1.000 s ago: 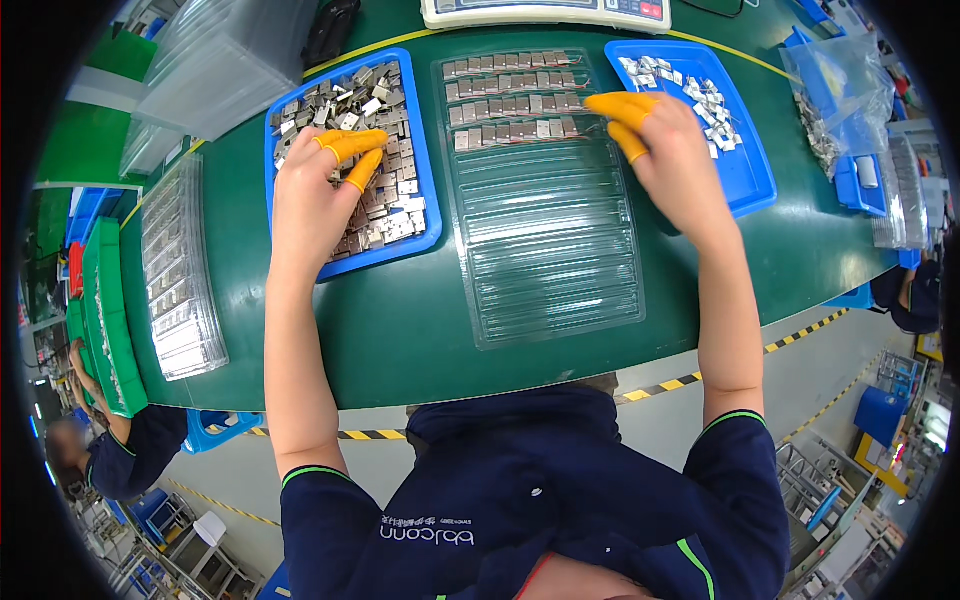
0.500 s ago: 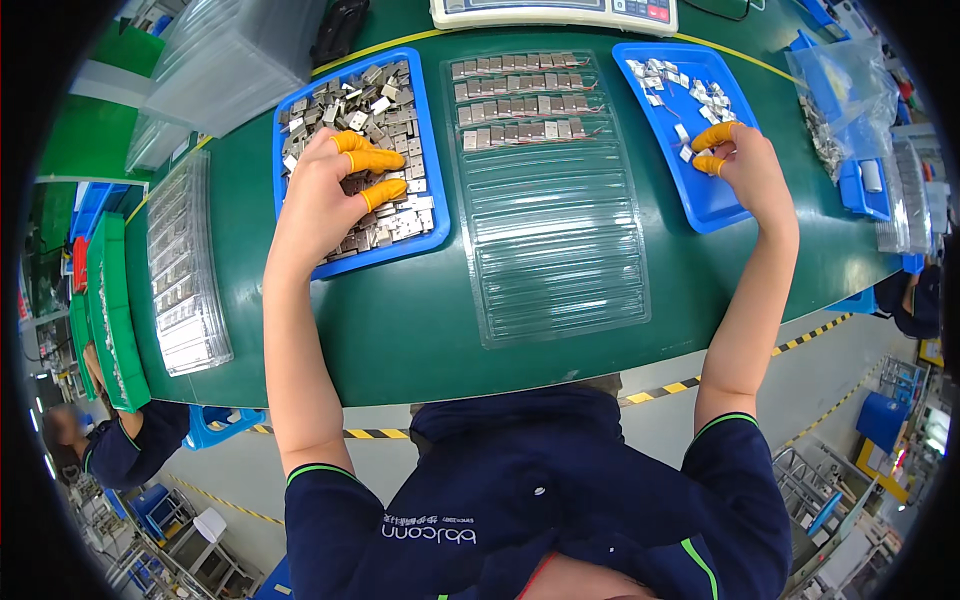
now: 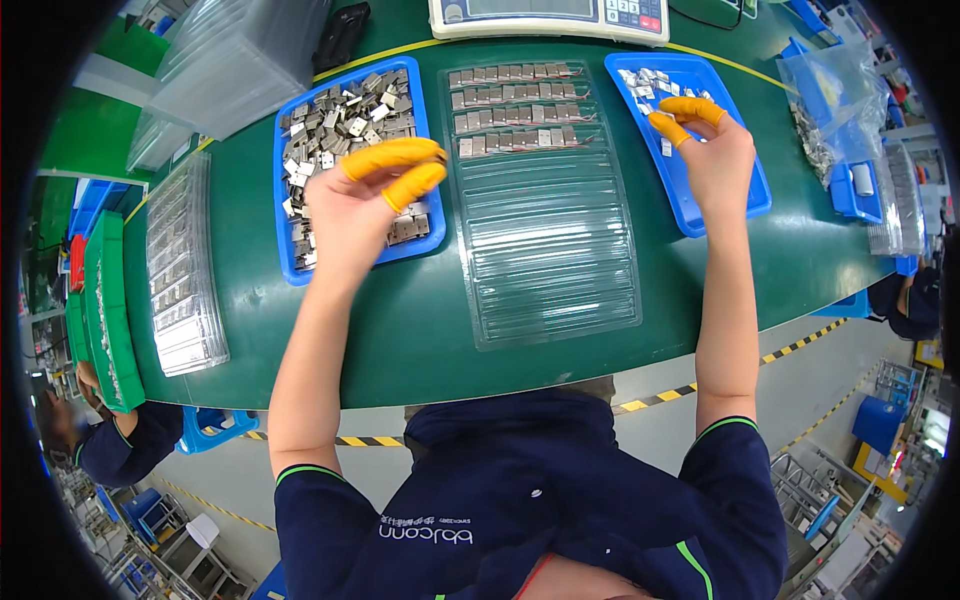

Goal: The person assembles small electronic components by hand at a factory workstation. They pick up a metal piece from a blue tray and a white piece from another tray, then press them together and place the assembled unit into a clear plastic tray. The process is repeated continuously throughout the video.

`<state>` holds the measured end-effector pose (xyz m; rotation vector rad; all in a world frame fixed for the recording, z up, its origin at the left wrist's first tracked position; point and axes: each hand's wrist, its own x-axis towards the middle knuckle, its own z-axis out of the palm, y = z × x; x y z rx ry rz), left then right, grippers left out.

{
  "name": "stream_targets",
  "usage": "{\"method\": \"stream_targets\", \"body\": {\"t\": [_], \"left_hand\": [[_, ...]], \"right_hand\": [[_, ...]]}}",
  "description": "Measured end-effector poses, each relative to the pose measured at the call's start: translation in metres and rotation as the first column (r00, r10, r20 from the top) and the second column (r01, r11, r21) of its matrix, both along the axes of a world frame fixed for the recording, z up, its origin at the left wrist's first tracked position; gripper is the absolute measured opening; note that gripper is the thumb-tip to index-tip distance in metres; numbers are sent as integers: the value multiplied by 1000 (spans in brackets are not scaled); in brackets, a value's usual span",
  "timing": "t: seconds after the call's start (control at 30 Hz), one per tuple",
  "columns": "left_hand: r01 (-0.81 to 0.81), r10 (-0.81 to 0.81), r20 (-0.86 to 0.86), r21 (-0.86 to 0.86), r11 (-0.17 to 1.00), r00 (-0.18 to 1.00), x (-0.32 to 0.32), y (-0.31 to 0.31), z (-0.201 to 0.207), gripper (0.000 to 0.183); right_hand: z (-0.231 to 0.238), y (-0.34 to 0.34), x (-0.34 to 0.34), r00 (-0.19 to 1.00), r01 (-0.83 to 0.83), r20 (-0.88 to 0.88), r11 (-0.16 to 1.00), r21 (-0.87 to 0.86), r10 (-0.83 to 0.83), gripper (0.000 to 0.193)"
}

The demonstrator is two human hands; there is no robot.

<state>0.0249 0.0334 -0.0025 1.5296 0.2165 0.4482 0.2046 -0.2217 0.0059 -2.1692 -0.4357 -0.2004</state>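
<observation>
My left hand [image 3: 355, 215], in orange finger covers, is raised over the near right part of a blue tray [image 3: 437, 215] of small silvery metal blocks [image 3: 330, 130]. Its thumb and finger pinch a small dark metal piece [image 3: 441, 157], mostly hidden. Over a second blue tray [image 3: 750, 185], my right hand [image 3: 715, 160] has thumb and forefinger drawn together by small white parts [image 3: 650, 80]; what they hold, if anything, cannot be made out. Between the trays lies a clear ribbed plastic tray [image 3: 550, 240], its far rows filled with metal blocks with thin wires [image 3: 520, 115].
A digital scale [image 3: 545, 20] stands at the far edge. To the left are stacked clear trays [image 3: 185, 270], a clear plastic stack [image 3: 235, 70] and a green bin [image 3: 110, 310]. A plastic bag [image 3: 840, 95] lies at right. Another person [image 3: 130, 440] sits at far left.
My left hand has lifted out of the metal blocks and moved right and nearer. My right hand has shifted left and farther over its tray.
</observation>
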Motion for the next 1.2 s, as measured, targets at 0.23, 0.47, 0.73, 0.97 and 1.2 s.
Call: {"method": "stream_targets", "body": {"t": [0.23, 0.47, 0.73, 0.97, 1.2], "left_hand": [[95, -99, 3, -316, 944, 995, 0, -48, -5, 30], [39, -57, -51, -292, 956, 997, -3, -51, -9, 25], [3, -12, -35, -245, 970, 999, -4, -56, -8, 24], [-17, 20, 9, -308, 951, 1000, -3, -58, -10, 28], [-31, 29, -11, -319, 947, 1000, -6, -58, -7, 27]], "right_hand": [[10, 51, -66, 775, -330, -306, 768, 549, 553, 41], [-6, 58, -76, 612, -236, -410, 652, 721, 676, 25], [-3, 56, -82, 641, -324, -435, 737, 594, 632, 28], [-10, 53, -77, 772, -332, -282, 740, 585, 570, 21], [-7, 54, -79, 811, -383, -277, 824, 417, 516, 15]]}}
